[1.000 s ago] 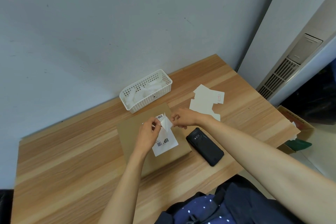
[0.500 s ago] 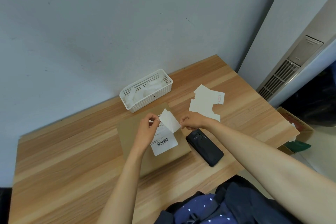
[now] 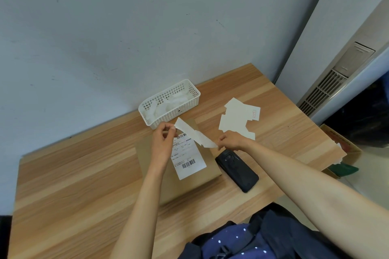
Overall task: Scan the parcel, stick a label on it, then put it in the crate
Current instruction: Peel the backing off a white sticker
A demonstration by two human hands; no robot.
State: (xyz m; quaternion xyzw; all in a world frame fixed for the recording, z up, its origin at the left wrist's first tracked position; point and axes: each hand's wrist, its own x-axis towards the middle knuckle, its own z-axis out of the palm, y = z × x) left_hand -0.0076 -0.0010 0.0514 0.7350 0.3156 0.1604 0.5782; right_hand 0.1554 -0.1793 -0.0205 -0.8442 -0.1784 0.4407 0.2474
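Note:
A flat brown cardboard parcel (image 3: 202,176) lies on the wooden table (image 3: 73,185), with a white shipping label with barcodes (image 3: 188,159) on its top. Above it, my left hand (image 3: 163,142) pinches one end of a small white label (image 3: 185,127). My right hand (image 3: 230,141) pinches a second white strip (image 3: 205,141), the two pieces pulled apart between the hands. A black handheld scanner (image 3: 236,167) rests on the table just right of the parcel, below my right hand.
A white perforated basket (image 3: 190,100) holding crumpled white paper stands at the wall behind the parcel. A stack of blank white labels (image 3: 237,119) lies to the right. An open cardboard box (image 3: 345,149) sits on the floor past the table's right edge.
The hands have drawn apart: my right hand moved right and down, peeling one white strip away from the piece in my left hand. More of the parcel's barcode label shows.

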